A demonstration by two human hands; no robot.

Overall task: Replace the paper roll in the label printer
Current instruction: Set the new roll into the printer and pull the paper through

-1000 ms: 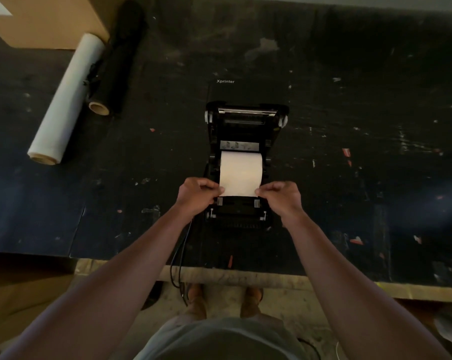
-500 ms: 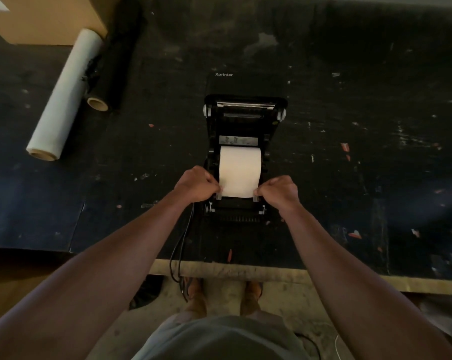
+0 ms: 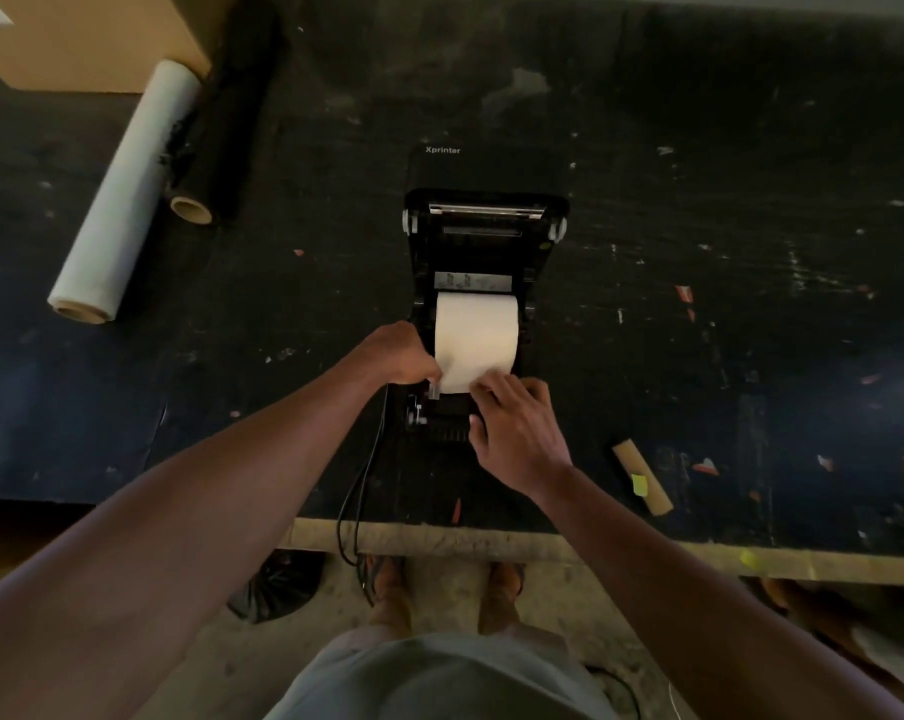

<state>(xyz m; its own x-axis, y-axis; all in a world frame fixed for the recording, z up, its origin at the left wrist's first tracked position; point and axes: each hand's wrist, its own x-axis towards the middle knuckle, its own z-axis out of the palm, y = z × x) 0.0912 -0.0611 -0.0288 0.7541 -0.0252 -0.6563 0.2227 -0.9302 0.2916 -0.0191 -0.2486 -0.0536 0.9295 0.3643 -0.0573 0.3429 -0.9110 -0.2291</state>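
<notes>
A black work table (image 3: 699, 148), scuffed and flecked with pale scraps and orange-red bits, fills most of the head view in dim light. Its near edge is a bare wooden strip (image 3: 491, 544), and below it lies a dusty concrete floor (image 3: 439, 589) where the person's 2 feet show. At the far left corner sits a cardboard box (image 3: 91, 39); beside it lie a white film roll (image 3: 122, 194) and a black film roll (image 3: 221, 116), side by side and touching. An empty cardboard core (image 3: 642, 476) with a yellow sticker lies near the table's front edge, to the right of the printer.

The black Xprinter label printer (image 3: 483, 241) stands at the table's middle with its lid swung open and back. The white paper roll (image 3: 476, 335) sits in the open bay, its loose end drawn toward the person. 2 black cables (image 3: 359, 491) run from the printer's left side over the table edge.

The left hand (image 3: 398, 356) is curled closed at the paper's near left corner, pinching the edge against the left guide. The right hand (image 3: 517, 433) lies flat and spread over the printer's front, fingers (image 3: 486, 389) loosely extended, their tips pressing on the paper's near right edge; it grips nothing
</notes>
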